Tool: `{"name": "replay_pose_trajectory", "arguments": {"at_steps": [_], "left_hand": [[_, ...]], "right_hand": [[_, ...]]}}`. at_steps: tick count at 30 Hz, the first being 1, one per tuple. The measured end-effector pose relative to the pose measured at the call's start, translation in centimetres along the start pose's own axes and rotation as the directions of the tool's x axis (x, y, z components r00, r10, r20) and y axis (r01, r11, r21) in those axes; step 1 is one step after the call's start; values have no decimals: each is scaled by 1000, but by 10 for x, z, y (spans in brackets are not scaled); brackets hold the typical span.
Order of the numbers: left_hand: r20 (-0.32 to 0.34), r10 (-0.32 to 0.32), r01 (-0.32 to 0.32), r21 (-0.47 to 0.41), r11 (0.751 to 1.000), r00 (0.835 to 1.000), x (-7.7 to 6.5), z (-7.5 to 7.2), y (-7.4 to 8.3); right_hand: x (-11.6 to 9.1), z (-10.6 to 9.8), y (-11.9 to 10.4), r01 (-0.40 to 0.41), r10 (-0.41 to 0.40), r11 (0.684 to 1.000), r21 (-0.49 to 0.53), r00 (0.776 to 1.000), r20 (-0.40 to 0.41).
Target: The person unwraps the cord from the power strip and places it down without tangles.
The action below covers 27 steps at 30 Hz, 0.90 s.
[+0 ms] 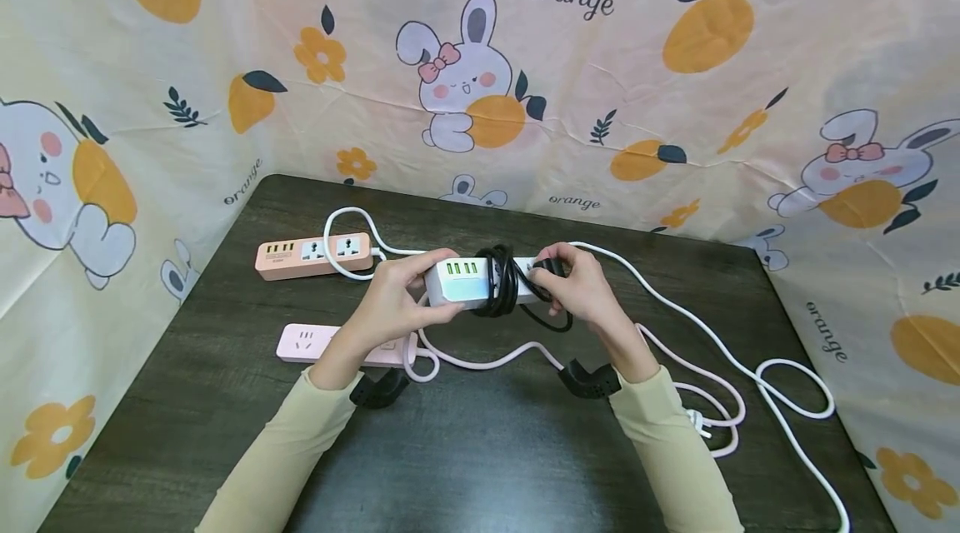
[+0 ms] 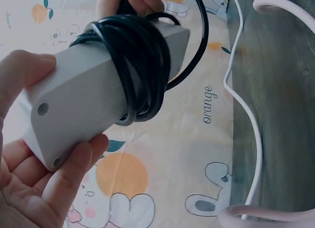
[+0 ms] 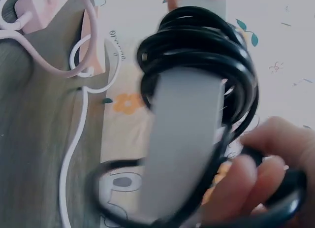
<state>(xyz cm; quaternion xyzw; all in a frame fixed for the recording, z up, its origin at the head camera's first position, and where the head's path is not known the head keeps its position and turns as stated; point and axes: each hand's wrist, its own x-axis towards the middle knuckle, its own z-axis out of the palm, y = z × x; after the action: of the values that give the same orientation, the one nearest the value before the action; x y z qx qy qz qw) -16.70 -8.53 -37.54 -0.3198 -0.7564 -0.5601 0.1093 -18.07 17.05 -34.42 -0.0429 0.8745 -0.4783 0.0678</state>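
Note:
My left hand (image 1: 401,296) grips one end of a white power strip (image 1: 463,283), thumb on one side and fingers on the other. The strip is held up off the table, its green USB ports facing the head camera. A black cord (image 2: 140,65) is wound several times round its middle. My right hand (image 1: 581,287) pinches the black plug (image 3: 290,186) of that cord beside the strip's other end. A loose loop of the cord (image 3: 110,208) hangs below there. The fingers partly hide the plug.
On the dark table (image 1: 450,466) lie an orange power strip (image 1: 300,268) at the back left and a pink one (image 1: 303,341) nearer, partly behind my left forearm. Their white cord (image 1: 697,321) and pink cord (image 1: 495,365) run rightward. A patterned cloth (image 1: 570,83) hangs behind.

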Motion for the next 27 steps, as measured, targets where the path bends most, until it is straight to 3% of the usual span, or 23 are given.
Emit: {"name": "replay_pose_trajectory", "arguments": {"at_steps": [4, 7, 12, 14, 19, 23, 27], "left_hand": [[-33, 27, -27, 11, 1000, 999, 1, -2, 1], [-38, 48, -48, -5, 999, 998, 3, -3, 2], [-14, 67, -67, 14, 998, 998, 1, -6, 1], [-17, 56, -56, 11, 998, 998, -1, -8, -1], [-76, 15, -16, -16, 1000, 997, -2, -12, -8], [-121, -15, 6, -74, 997, 993, 0, -18, -9], [-147, -46, 23, -151, 988, 988, 1, -26, -6]], "right_hand": [[-3, 1, 0, 97, -91, 993, 64, 992, -91], [-6, 0, -2, 152, -143, 987, 52, 979, -142], [-12, -6, -8, 112, -103, 992, 50, 983, -149], [-14, -10, -9, 110, -94, 989, 103, 985, -143], [-26, -12, -8, 218, -196, 958, 186, 972, -126], [-36, -9, -2, 277, -256, 952, 129, 954, -155], [-32, -11, 12, 208, -199, 978, 18, 958, -208]]}}
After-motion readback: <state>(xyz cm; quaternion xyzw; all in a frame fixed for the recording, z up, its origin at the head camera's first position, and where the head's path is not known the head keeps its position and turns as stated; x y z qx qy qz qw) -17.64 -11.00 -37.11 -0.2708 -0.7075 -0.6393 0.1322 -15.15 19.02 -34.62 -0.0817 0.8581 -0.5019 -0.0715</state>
